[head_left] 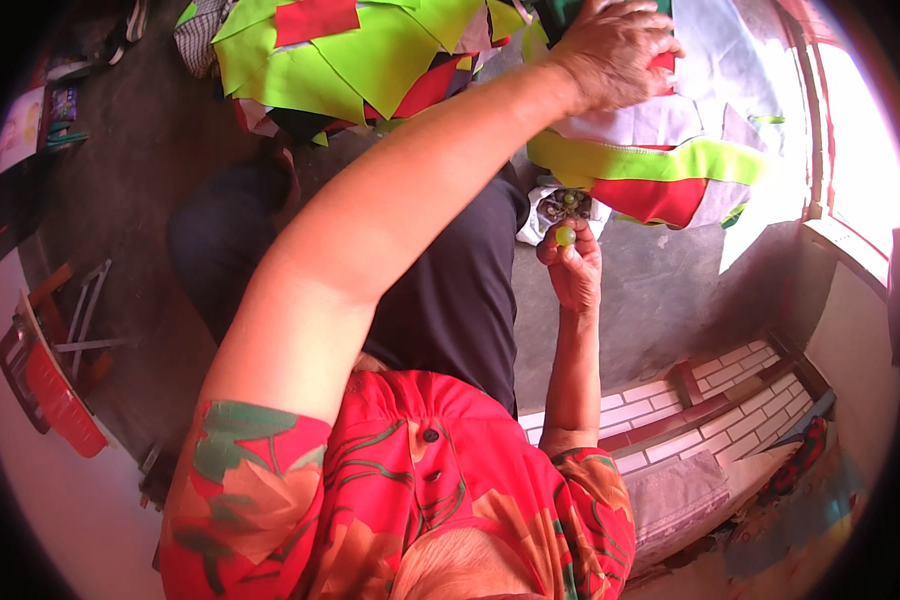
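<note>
My left hand [625,55] reaches across to the top right and rests on a pile of cloth pieces [630,125], its fingers apart. A red scrap and dark green cloth show by its fingertips; the palm side is hidden. Lower down, my right hand [578,268] pinches a green grape [566,236] between thumb and fingers. Just beyond it a white plastic bag [532,228] lies open, with small green and dark round fruit [568,203] inside.
Bright yellow-green cloth pieces [320,75] with a red one on top are heaped at the upper left. A red plastic chair or stool [62,400] stands far left. A window [860,130] is at the right, above a brick-patterned surface [660,410].
</note>
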A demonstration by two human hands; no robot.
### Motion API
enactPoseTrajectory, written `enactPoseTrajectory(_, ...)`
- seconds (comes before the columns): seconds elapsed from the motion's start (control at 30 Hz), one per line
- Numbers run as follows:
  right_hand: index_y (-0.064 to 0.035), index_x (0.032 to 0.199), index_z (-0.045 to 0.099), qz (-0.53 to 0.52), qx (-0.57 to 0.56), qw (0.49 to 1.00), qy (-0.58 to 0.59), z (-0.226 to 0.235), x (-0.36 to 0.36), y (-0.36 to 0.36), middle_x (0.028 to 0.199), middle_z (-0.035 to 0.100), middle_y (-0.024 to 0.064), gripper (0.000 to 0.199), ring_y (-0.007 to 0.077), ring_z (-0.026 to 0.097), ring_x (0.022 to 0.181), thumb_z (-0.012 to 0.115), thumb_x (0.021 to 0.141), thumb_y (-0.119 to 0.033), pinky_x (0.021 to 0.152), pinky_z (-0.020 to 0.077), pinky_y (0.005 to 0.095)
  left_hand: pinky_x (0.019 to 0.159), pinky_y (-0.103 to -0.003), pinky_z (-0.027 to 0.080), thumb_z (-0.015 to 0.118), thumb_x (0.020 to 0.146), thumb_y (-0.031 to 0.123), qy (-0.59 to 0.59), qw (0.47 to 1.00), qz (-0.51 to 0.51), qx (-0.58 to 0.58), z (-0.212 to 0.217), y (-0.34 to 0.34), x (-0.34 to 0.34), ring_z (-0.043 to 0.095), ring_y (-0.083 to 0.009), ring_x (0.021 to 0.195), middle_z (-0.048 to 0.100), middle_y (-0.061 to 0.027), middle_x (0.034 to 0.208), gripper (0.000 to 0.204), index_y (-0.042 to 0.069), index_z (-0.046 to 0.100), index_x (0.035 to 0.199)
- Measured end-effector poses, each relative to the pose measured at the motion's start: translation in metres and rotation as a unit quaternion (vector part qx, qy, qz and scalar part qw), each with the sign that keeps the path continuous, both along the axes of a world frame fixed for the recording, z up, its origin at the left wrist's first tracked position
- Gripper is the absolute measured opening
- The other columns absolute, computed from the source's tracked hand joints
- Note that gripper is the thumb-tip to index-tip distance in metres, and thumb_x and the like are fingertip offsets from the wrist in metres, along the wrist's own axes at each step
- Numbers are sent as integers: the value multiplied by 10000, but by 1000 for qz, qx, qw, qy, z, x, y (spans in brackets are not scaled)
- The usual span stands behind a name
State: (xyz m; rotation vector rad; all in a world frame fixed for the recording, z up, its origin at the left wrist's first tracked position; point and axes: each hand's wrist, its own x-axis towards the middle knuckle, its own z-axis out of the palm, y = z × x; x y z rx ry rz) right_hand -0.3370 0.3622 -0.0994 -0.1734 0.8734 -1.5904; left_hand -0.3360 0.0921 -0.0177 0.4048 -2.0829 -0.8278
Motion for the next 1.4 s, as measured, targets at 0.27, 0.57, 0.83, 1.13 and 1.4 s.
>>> enactPoseTrajectory(0.27, -64, 1064, 528, -72, -11, 989, 125, 57, 24, -23, 798, 545, 4, 389, 86, 472, 625, 728, 731, -45, 556, 370, 210, 648, -224, 471, 643, 840, 138, -52, 922, -57, 378, 27, 68, 134, 554, -51, 708, 590, 10, 746, 148, 21, 593, 915)
enactPoseTrajectory(0.57, -44, 1077, 551, -132, 14, 958, 253, 82, 64, -20, 786, 557, -27, 390, 41, 474, 634, 729, 731, -19, 569, 381, 171, 646, -246, 487, 719, 737, 116, -154, 888, -176, 396, 53, 98, 163, 592, -94, 696, 606, -45, 741, 258, 12, 586, 931)
enactPoseTrajectory(0.83, -21, 1147, 551, -172, 12, 963, 208, 97, 69, -22, 739, 541, -6, 363, 54, 469, 603, 605, 791, 25, 567, 388, 188, 698, -224, 481, 632, 777, -10, -78, 859, -172, 477, 43, 103, 166, 591, -73, 765, 618, -21, 836, 176, 10, 559, 936)
enactPoseTrajectory(1.13, -54, 715, 607, -37, 371, 827, 421, -10, 10, 23, 538, 508, 4, 365, 84, 456, 452, 545, 869, -379, 432, 336, 228, 897, -282, 470, 593, 811, -33, 94, 755, -181, 623, 52, 87, 205, 581, -143, 1001, 593, -80, 1057, 271, 28, 507, 1060)
enactPoseTrajectory(1.4, -82, 1023, 595, 59, 231, 739, 631, 27, 36, -10, 663, 533, 2, 248, 98, 496, 615, 682, 813, -179, 581, 426, 257, 901, -296, 461, 559, 844, -4, 155, 741, -168, 631, 57, 73, 243, 576, -176, 1041, 567, -76, 1123, 294, 25, 499, 1130)
